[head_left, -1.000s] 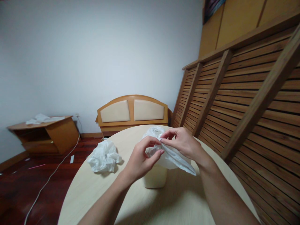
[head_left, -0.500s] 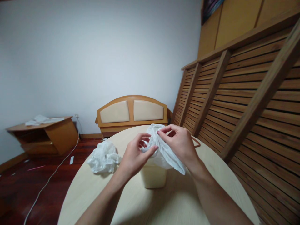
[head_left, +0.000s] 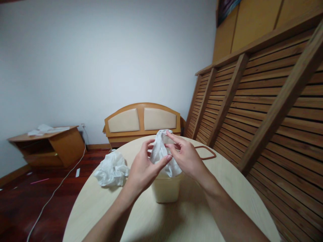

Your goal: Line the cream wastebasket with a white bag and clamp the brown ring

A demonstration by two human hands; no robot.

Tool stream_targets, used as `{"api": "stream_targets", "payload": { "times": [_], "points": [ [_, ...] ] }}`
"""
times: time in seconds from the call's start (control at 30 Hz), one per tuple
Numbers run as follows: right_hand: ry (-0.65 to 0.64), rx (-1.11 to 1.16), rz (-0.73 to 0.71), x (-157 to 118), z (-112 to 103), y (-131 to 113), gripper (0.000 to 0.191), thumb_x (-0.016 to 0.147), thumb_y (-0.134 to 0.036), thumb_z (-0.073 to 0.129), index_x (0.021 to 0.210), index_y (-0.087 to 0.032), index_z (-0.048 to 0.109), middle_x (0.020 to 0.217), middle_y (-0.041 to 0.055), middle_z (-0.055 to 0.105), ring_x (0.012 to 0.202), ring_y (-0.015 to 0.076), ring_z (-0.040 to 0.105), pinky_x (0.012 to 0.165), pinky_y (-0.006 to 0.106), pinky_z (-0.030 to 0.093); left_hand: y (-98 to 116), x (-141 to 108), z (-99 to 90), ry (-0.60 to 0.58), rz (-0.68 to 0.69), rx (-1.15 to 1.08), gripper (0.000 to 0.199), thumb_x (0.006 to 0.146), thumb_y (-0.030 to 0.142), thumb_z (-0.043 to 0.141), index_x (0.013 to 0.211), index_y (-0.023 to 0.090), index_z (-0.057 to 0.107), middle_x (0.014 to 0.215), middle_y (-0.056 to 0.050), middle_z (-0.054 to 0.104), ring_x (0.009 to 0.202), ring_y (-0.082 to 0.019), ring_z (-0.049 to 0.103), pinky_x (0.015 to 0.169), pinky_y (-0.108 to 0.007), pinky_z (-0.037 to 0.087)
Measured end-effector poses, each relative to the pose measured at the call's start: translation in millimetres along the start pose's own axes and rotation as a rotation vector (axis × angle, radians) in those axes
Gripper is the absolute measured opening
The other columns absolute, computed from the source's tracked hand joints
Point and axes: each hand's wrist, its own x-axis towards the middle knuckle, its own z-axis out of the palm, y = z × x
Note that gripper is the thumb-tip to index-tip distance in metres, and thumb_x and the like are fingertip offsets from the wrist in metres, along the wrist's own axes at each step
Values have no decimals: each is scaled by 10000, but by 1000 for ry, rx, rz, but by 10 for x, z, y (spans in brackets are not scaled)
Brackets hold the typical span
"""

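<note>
Behind our round, pale worktop (head_left: 232,183) we see a white wall (head_left: 141,57) and a headboard (head_left: 123,120) with cream panels, while a slatted wooden frame (head_left: 267,114) runs along the right. Near the middle of the worktop we have a pale yellow container (head_left: 165,191) standing upright; the white plastic bag (head_left: 158,146) and our hands cover its mouth, so we cannot tell what is inside. At the left, a low cabinet (head_left: 68,148) has a dark open compartment and white sheets (head_left: 45,128) on top. Beside the left edge of the worktop we find a crumpled white plastic heap (head_left: 111,169), and close to the far right edge a brown rectangular ring (head_left: 209,158) lies flat. Pale surface stretches from the container towards us and towards the right rim. Our bag is thin, creased and gathered upright above the container's rim. Our left hand (head_left: 144,165) is spread, thumb and fingers apart about its near left side. Our right hand (head_left: 187,157) touches its upper part, index finger extended at the top fold; we cannot tell whether its thumb pinches the film.
</note>
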Motion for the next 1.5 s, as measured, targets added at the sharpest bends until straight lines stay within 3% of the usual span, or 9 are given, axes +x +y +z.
{"api": "stream_targets", "payload": {
  "times": [0.2, 0.4, 0.5, 0.63, 0.87, 1.0, 1.13, 1.37, 1.5],
  "points": [
    [-130, 46, -5, -56, 68, -56, 535, 944, -196, 475, 1470, -282, 516, 1587, 31, 426, 1157, 219, 690, 796, 291, 651, -178, 70, -50, -12, 17, 37, 578, 817, 333, 694, 1342, 202, 490, 1068, -88, 693, 819, -199, 668, 671, -291, 511],
    [62, -168, 60, 18, -110, -24, 496, 860, -275, 645, 1351, -210, 620, 1241, 116, 702, 851, 197, 717, 712, 317, 609, -188, 143, -141, 28, 121, 21, 358, 838, 239, 593, 1189, 171, 603, 1025, -90, 721, 928, -214, 680, 803, -327, 536],
    [129, -297, -32, 68, -282, 36, 707, 756, -321, 769, 1421, -244, 541, 1333, 119, 631, 1055, 248, 664, 847, 377, 578, -122, 144, -191, 5, 184, 6, 234, 846, 215, 580, 1061, 178, 667, 1094, -94, 736, 1035, -229, 680, 925, -356, 524],
    [-71, -216, -98, 86, -443, 70, 1013, 673, -331, 856, 1548, -282, 349, 1548, 123, 454, 1372, 280, 490, 1071, 423, 459, -51, 116, -229, -105, 230, 54, 206, 871, 186, 559, 1033, 191, 686, 1036, -75, 754, 975, -216, 695, 875, -326, 544],
    [-185, -105, -1, 86, -482, -14, 281, 780, -246, 719, 1051, -175, 746, 1019, 66, 776, 919, 218, 720, 828, 305, 547, -119, 113, -203, -118, 238, 212, 192, 884, 234, 579, 1038, 235, 694, 1005, -54, 762, 928, -223, 696, 836, -326, 532],
    [-57, -233, -35, 93, -457, -6, 206, 762, -131, 636, 927, -186, 746, 875, 27, 768, 811, 193, 702, 719, 265, 516, -249, 158, -215, -22, 124, 329, 141, 861, 340, 629, 865, 221, 706, 776, -33, 726, 714, -204, 652, 633, -280, 477],
    [-13, -345, -87, 52, -345, -41, 260, 764, -90, 610, 971, -206, 717, 974, 36, 750, 903, 200, 693, 806, 296, 516, -316, 223, -206, 10, 34, 209, 210, 830, 396, 648, 785, 191, 664, 724, -24, 685, 610, -160, 593, 539, -243, 426],
    [-288, -297, -136, -130, -117, -204, 717, 725, -313, 825, 1376, -254, 533, 1361, 96, 614, 1199, 262, 614, 1024, 398, 491, -243, 294, -184, 44, -111, -243, 421, 672, 525, 783, 741, 165, 577, 690, 0, 634, 566, -110, 570, 478, -198, 448],
    [-253, -323, -161, -159, -15, -190, 769, 739, -341, 820, 1433, -277, 495, 1424, 101, 583, 1286, 284, 569, 1095, 443, 443, -189, 261, -160, -11, -158, -383, 508, 640, 574, 826, 841, 156, 618, 796, -23, 695, 599, -111, 616, 487, -196, 499]
  ]
}}
